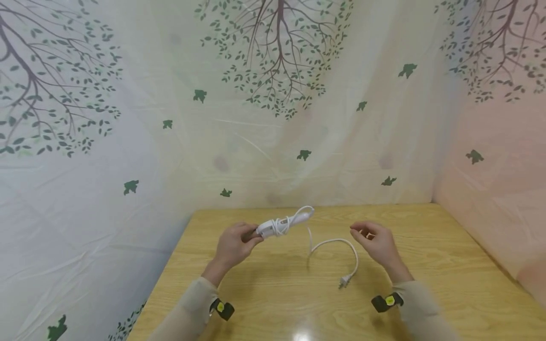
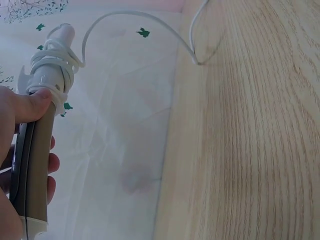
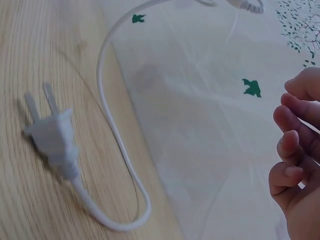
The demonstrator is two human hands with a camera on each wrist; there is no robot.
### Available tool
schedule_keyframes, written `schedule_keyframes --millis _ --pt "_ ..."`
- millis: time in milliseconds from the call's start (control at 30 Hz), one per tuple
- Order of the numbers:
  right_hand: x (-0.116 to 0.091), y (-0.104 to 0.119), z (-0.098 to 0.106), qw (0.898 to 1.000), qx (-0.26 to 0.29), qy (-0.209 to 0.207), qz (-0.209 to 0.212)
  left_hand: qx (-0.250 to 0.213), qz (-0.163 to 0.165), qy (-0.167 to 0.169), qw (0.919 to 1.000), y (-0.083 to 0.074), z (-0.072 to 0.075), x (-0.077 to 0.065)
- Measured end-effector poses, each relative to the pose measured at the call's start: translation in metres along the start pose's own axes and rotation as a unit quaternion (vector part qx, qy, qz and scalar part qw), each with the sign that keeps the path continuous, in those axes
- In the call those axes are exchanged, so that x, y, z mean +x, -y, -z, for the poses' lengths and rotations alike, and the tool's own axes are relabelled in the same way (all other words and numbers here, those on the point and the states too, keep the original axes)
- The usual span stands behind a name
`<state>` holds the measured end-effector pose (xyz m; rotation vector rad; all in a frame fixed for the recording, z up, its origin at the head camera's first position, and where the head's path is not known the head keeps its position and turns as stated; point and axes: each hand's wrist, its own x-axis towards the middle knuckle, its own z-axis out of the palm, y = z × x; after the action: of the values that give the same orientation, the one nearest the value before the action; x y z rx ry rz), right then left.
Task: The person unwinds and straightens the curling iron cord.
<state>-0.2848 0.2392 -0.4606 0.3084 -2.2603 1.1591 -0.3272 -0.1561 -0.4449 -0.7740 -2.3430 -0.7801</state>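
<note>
My left hand (image 1: 233,246) grips a white hair straightener (image 1: 268,229) by its brown and black plate end, raised above the table. In the left wrist view the thumb lies along the straightener (image 2: 49,75) where the plates meet the white handle, and fingertips show on the far side. Several turns of white cord (image 2: 52,56) are wound round the handle. From there the free cord (image 1: 337,240) drops to the table and curves round to a two-pin plug (image 3: 52,140). Right of the cord, my right hand (image 1: 377,244) hovers with loosely curled fingers, holding nothing.
The wooden table (image 1: 281,303) has a bright reflection near its front edge. Behind it and along both sides hangs a pale sheet (image 1: 264,161) printed with trees and green leaves. A dark wrist camera is strapped at each sleeve.
</note>
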Motion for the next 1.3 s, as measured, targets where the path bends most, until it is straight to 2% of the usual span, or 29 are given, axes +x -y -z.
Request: schedule_keyframes --millis 133,267,500,867,1067,1300 --pt "0.002 0.005 -0.010 0.999 0.029 0.011 -0.028 0.001 -0.001 0.002 1.0000 0.000 0.000 0.001" --pt "0.004 0.007 -0.021 0.997 0.063 0.031 -0.037 -0.003 0.001 0.002 1.0000 -0.002 0.001 0.001" --pt "0.004 0.049 -0.029 0.994 0.090 0.059 -0.033 -0.009 0.003 0.000 0.9999 -0.005 0.000 0.002" --pt "0.007 0.052 -0.049 0.986 0.143 0.078 -0.021 -0.021 0.014 0.001 0.9997 -0.008 0.000 0.002" --pt "0.008 0.059 -0.056 0.984 0.152 0.093 -0.031 -0.019 0.011 0.004 0.9998 -0.005 -0.001 0.002" --pt "0.008 0.067 -0.062 0.985 0.138 0.098 -0.044 -0.019 0.007 -0.001 0.9998 -0.005 -0.002 0.000"
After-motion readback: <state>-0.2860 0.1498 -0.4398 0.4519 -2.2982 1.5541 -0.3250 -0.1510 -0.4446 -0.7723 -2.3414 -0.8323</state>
